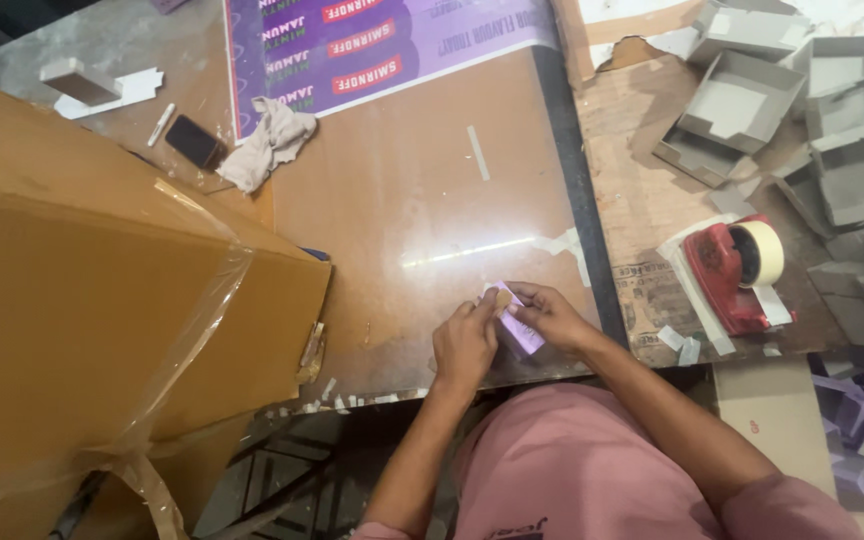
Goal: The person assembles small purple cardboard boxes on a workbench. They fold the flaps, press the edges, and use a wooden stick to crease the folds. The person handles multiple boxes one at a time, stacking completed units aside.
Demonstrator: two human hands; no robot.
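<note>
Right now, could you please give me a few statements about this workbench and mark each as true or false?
1. Both hands, left hand and right hand, hold a small purple box. True.
2. The red tape dispenser lies left of the hands. False: it lies to their right.
3. A crumpled cloth lies on the table. True.
4. The grey cardboard trays are stacked on the brown carton. False: they lie at far right.

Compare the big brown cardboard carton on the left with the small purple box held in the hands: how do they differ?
The big brown cardboard carton dwarfs the small purple box. The carton is plain brown with clear tape hanging off it; the box is purple. The carton stands untouched; the box is held between the left hand and right hand. Both are box-shaped.
</note>
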